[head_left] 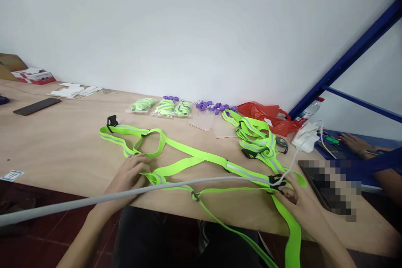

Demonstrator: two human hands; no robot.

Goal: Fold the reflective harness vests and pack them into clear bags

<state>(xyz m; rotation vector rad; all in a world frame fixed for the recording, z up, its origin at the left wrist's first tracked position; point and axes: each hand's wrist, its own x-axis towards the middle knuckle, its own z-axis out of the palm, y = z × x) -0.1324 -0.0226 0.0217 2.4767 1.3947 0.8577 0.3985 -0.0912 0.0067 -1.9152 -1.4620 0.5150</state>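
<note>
A neon-yellow reflective vest of elastic straps (194, 152) with grey stripes lies spread across the wooden table (78, 146). My left hand (132, 171) has its fingers curled around a strap at the vest's left part. Beyond it, a black buckle (112, 122) sits at the strap loop's end. At the right, my right hand (298, 197) is closed on the strap beside another black buckle (276, 180); its fingertips are partly hidden. A long strap (292, 234) hangs over the table's front edge. Further back is a heap of similar reflective straps (257, 134).
A white cable (125, 193) crosses in front of my hands. Bagged straps (165, 108), purple pieces (210, 106) and a red plastic bag (266, 113) lie along the wall. A dark phone (37, 106) rests at left. Another person's hand (353, 143) is at right, near a white device (304, 137).
</note>
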